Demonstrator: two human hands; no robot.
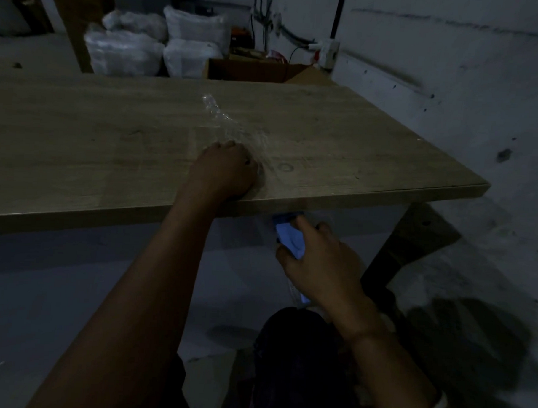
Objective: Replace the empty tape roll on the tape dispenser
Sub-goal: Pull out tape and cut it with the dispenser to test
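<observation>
Below the wooden table's [370, 189] front edge, my right hand [323, 268] grips the blue plastic tape dispenser [289, 237].
My left hand [226, 171], fingers curled, pins crinkled clear tape [231, 122] against the tabletop.

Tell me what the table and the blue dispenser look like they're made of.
Table: looks like wood or wood laminate, matte, with faint grain lines and a squared edge. Dispenser in the right hand: probably smooth blue plastic, judging by its even colour; the picture is too dark and blurred to be sure.
</observation>
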